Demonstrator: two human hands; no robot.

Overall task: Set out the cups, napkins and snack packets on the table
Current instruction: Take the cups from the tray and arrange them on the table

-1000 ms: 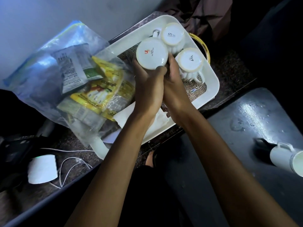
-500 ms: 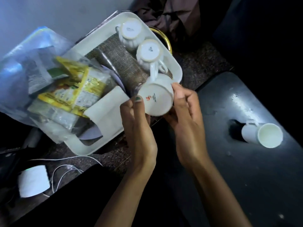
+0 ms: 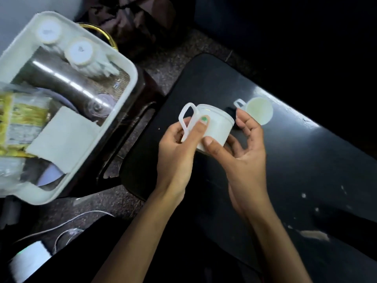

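White cup (image 3: 214, 127) held above the dark bench (image 3: 306, 160), left hand (image 3: 179, 144) curled by the handle, right hand (image 3: 240, 144) cradling the base, near another cup (image 3: 259, 110). Probably rigid, glazed, slippery, breakable; best gripped at handle and wall

Both my hands on a white cup (image 3: 214, 125) over the dark worktop (image 3: 306, 160): left hand (image 3: 179, 148) w/ fingers (image 3: 201, 127) by the handle, right hand (image 3: 242, 152) cradling its side. 2nd cup (image 3: 259, 110) stands just beyond. Tray (image 3: 122, 103) at left w/ 2 upturned cups (image 3: 80, 52), a napkin (image 3: 61, 137), blurred snack packets (image 3: 22, 123)
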